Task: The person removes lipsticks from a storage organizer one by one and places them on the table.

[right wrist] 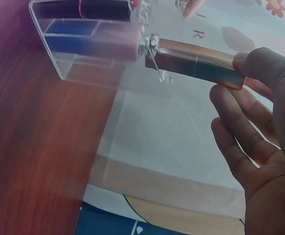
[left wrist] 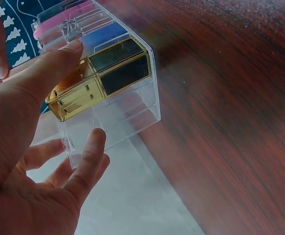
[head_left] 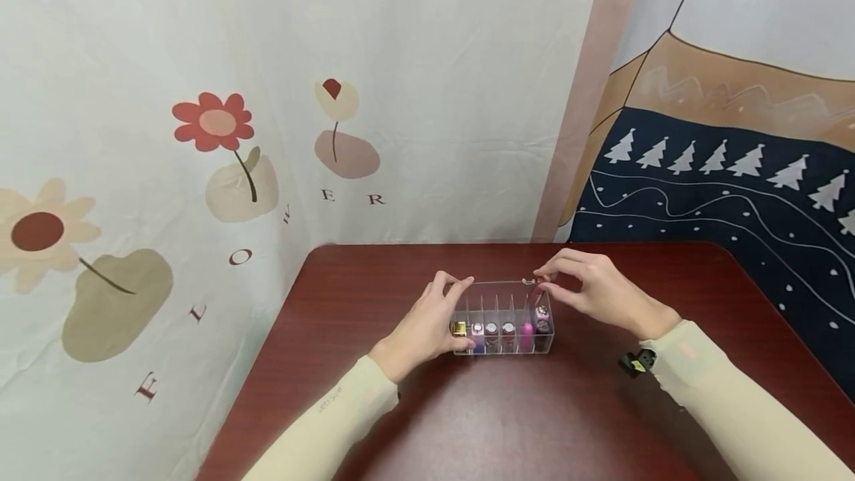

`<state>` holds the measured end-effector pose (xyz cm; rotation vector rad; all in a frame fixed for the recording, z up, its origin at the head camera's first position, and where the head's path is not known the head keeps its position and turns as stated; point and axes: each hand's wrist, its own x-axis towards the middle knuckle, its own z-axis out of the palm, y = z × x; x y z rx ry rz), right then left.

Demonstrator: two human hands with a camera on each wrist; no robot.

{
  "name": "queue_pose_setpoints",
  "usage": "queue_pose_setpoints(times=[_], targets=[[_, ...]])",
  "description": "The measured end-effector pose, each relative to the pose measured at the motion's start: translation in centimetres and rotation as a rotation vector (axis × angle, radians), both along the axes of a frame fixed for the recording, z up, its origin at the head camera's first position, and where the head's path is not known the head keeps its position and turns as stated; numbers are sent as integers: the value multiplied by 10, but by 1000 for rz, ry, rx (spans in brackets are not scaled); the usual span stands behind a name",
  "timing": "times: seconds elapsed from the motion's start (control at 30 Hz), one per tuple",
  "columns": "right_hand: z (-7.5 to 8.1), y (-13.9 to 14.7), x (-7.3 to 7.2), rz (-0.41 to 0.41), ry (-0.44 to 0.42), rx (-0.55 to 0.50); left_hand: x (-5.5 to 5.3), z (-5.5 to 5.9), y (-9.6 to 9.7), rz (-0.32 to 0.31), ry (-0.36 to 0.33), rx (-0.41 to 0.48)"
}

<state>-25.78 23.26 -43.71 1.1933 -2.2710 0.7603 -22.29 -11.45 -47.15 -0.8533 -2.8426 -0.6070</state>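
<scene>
Table (head_left: 514,414): right grip (head_left: 582,282) pinches tube (right wrist: 196,63), long axis tilted, lower end toward organizer (left wrist: 130,110) in left grip (head_left: 424,326).

We note a long, pale yellow right sleeve (head_left: 735,401), a faint orange-tinted patch near its cuff. Just beside that cuff: small black device (head_left: 634,364), yellow-green mark on it. Left of the right sleeve, a matching left sleeve (head_left: 327,429) bears faint dark marks, illegible to us.
</scene>
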Motion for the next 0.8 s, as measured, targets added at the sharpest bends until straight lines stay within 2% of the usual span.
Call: queue_pose_setpoints(times=[0.2, 0.57, 0.8], targets=[[4, 10, -1, -37, 49, -29, 1, 1, 0, -3, -7, 7], [9, 25, -1, -121, 49, -78, 1, 0, -1, -4, -3, 3], [5, 34, -3, -175, 55, -77, 1, 2, -1, -11, -2, -1]])
